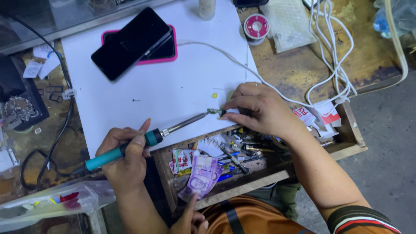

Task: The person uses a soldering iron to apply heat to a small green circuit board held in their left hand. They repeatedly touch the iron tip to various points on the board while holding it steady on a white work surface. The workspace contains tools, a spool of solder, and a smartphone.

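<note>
My left hand (pixel 125 162) grips the teal handle of a soldering iron (pixel 106 158). Its metal shaft points up and right across a white sheet (pixel 173 82). The tip meets a small green part (pixel 215 112) at the sheet's near edge. My right hand (pixel 260 110) pinches that part and holds it down on the sheet, with a white cable running under the hand. A third hand (pixel 190 221) shows at the bottom centre, next to a purple banknote (pixel 201 175); I cannot tell whose hand it is.
An open wooden drawer (pixel 260 180) below the sheet holds several small tools and packets. A black phone (pixel 130 41) lies on a pink-cased one at the back. A solder spool (pixel 256 27), looped white cables (pixel 333 56), a black cord (pixel 60 130) and a plastic bag (pixel 47 203) lie around.
</note>
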